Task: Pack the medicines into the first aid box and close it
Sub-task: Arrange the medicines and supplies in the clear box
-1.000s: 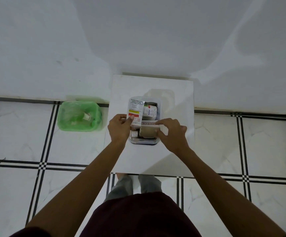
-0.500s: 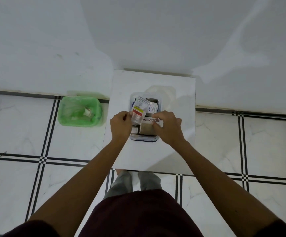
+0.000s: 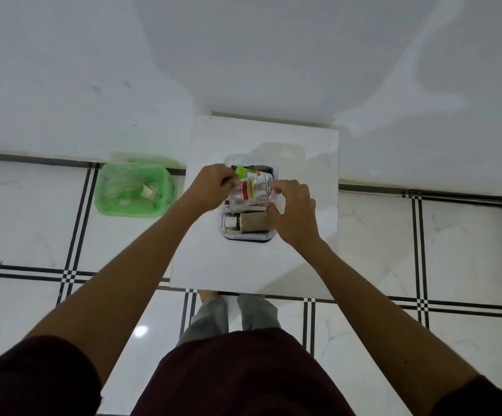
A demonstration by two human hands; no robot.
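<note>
Two hands are closed on a crinkled, glossy medicine packet [image 3: 251,190]: left hand [image 3: 210,187] at its left end, right hand [image 3: 295,211] at its right. Half a second ago it was tilted; now it is laid flat across the clear, rounded first aid box [image 3: 245,237] on the white counter [image 3: 304,163], between both grips.

I see a plain white wall [image 3: 243,55], glossy white marble floor tiles with black grid lines [image 3: 379,241], a square white table [image 3: 243,265], and a green plastic-lined bin [image 3: 134,190] at the wall.
</note>
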